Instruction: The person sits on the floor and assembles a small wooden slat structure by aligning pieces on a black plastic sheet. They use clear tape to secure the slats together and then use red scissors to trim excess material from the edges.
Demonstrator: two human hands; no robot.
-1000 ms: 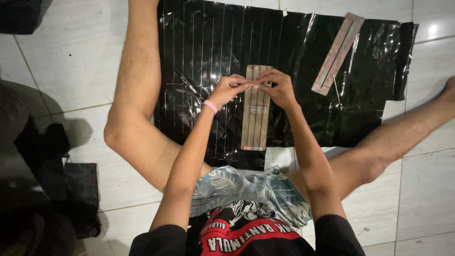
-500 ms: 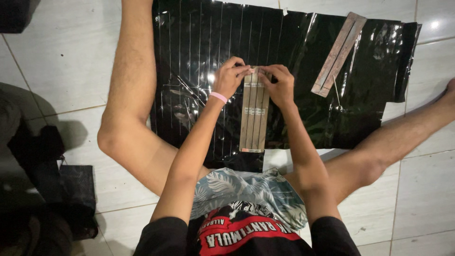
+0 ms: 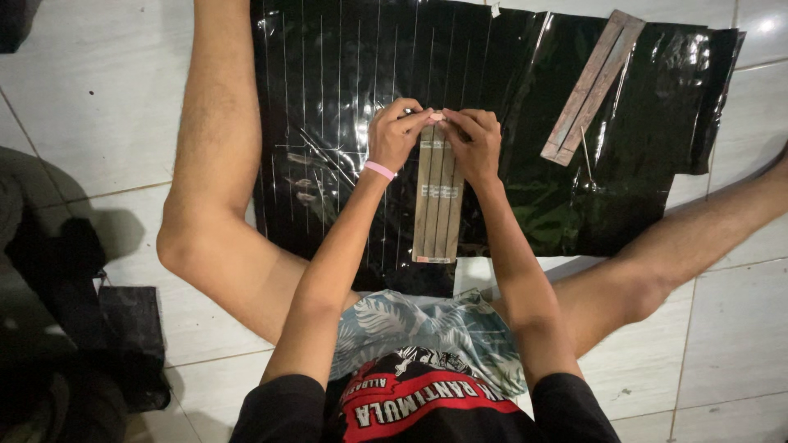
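While both hands pinch at the far end of the flat wooden strips [image 3: 437,197], the left hand [image 3: 394,135] and right hand [image 3: 474,141] seem to be binding them; keeping the strips aligned on the black plastic sheet [image 3: 328,98] beneath matters next.

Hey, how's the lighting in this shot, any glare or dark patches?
Head view: glare streaks the black plastic sheet left of the left hand; a bright spot hits the tile at top right; the left edge sinks into deep shadow; both hands and the wooden strips look sharp.
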